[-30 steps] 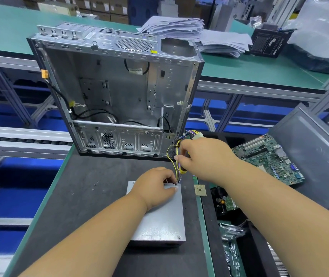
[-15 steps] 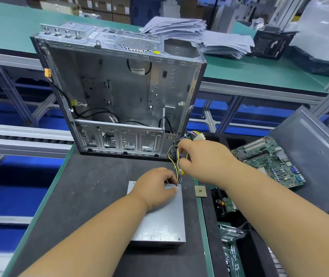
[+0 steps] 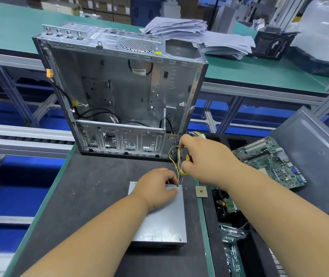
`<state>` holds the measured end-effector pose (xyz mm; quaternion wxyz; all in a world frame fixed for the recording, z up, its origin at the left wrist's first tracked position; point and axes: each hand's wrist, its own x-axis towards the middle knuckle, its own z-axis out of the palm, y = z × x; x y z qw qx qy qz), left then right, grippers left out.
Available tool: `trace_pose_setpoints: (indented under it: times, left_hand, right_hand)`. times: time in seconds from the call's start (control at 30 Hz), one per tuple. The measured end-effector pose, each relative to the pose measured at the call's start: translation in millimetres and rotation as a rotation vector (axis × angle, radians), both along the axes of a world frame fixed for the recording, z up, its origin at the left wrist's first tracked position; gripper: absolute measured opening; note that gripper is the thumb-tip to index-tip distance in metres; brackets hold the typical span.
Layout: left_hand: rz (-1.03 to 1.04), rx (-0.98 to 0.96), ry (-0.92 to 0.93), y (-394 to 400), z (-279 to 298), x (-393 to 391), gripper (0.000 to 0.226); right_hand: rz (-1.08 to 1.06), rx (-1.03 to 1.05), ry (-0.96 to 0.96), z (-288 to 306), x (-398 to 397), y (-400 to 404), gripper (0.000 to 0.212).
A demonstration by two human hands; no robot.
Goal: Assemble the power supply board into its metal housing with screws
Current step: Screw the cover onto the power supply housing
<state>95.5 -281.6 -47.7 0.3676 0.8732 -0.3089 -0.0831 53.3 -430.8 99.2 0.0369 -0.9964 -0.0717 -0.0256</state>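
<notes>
Head view. The power supply (image 3: 160,220), a closed silver box, lies flat on the dark worktop (image 3: 83,196) with its long axis running toward and away from the person. The left hand (image 3: 155,186) rests on its far end, fingers (image 3: 172,179) curled down at the spot where the cable bundle (image 3: 176,164) leaves the box; whether they pinch the wires or only press the lid cannot be told from this angle. The right hand (image 3: 201,156) grips the same bundle higher up, fingers closed round the yellow and black wires, with the white connector (image 3: 198,134) beyond the fingertips. The metal housing (image 3: 123,92) stands upright with its open side facing the person, just beyond both sets of fingers. Its lower right corner is closest to the right hand. The coming lift probably turns on this: the box must travel away from the fingers into the housing, wires gathered clear. Bare worktop lies left of the left fingers, while loose screws (image 3: 96,185) sit there too. A small chip (image 3: 201,191) lies just right of the box, and a green motherboard (image 3: 269,160) lies right of the right hand.
</notes>
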Motion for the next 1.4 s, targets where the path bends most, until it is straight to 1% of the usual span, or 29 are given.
trace_pose_setpoints:
  times: [0.07,0.13,0.23,0.27,0.33,0.43,0.47,0.53,0.6,0.63,0.67,0.77,0.87,0.97,1.07,1.1,1.2,1.27,1.3,1.4]
  left_hand:
    - [-0.001,-0.003,0.001,0.2,0.2,0.1,0.009]
    - [0.000,-0.005,0.001,0.1,0.2,0.0,0.010]
    - [0.002,-0.001,0.000,-0.1,0.3,0.0,0.011]
    - [0.004,-0.001,0.001,-0.1,0.3,0.0,0.011]
    - [0.001,-0.001,0.002,-0.1,0.3,0.1,0.010]
    - [-0.005,-0.003,-0.003,-0.2,1.1,-0.1,0.010]
    - [-0.005,-0.005,-0.002,-0.3,1.3,-0.2,0.010]
    - [-0.004,-0.013,0.004,-0.1,1.5,-0.4,0.010]
    - [-0.001,-0.024,0.007,0.0,1.6,-0.8,0.010]
    - [0.000,-0.028,0.005,0.1,1.6,-0.9,0.010]
    - [0.000,-0.028,0.001,0.1,1.7,-0.9,0.010]
    - [-0.002,-0.011,-0.014,0.3,2.2,-0.8,0.011]
    - [-0.004,-0.002,-0.018,0.6,2.3,-0.6,0.010]
    - [-0.011,-0.001,-0.012,0.4,2.5,-0.5,0.010]
    - [-0.006,-0.002,-0.007,0.2,2.7,-0.2,0.009]
    - [-0.006,-0.005,-0.004,0.2,2.6,-0.1,0.009]
    - [-0.012,-0.004,-0.009,0.2,2.9,0.0,0.009]
    - [-0.015,-0.002,-0.013,0.2,3.0,0.2,0.009]
    - [-0.016,-0.002,-0.012,0.2,3.0,0.3,0.009]
    - [-0.016,-0.007,-0.009,0.1,2.6,0.4,0.009]
  right_hand:
    - [0.005,-0.014,-0.013,2.1,0.7,-1.1,0.023]
    - [0.000,-0.081,-0.025,1.2,1.0,-2.0,0.018]
    - [-0.022,-0.151,-0.011,-1.9,0.8,-1.8,0.026]
    - [-0.024,-0.145,-0.007,-2.5,0.9,-1.1,0.027]
    - [-0.026,-0.079,0.011,-2.6,0.5,0.4,0.019]
    - [0.013,0.010,0.014,0.0,-0.7,0.9,0.023]
    - [0.024,-0.005,-0.003,0.4,-0.5,0.8,0.023]
    - [0.016,-0.100,-0.032,-0.8,0.1,0.6,0.023]
    - [-0.012,-0.175,-0.032,-2.9,0.1,-0.2,0.031]
    - [-0.020,-0.182,-0.025,-4.2,-0.5,-0.6,0.034]
    - [-0.020,-0.170,-0.023,-5.4,-1.0,-0.8,0.034]
    - [0.000,-0.057,-0.006,-4.1,-1.7,-0.1,0.020]
    - [0.024,0.007,0.019,0.5,-1.0,-0.5,0.023]
    - [-0.008,-0.098,-0.007,0.4,0.4,-2.4,0.023]
    - [-0.056,-0.200,-0.017,-3.1,0.7,-2.2,0.038]
    - [-0.059,-0.189,-0.019,-4.3,0.4,-1.8,0.037]
    - [-0.034,-0.046,0.004,-2.3,-0.9,-0.3,0.017]
    - [0.001,0.006,0.000,1.3,-0.9,-0.7,0.022]
    - [0.007,-0.002,-0.015,2.3,-0.5,-1.3,0.024]
    - [-0.010,-0.127,-0.061,-0.1,0.7,-2.3,0.025]
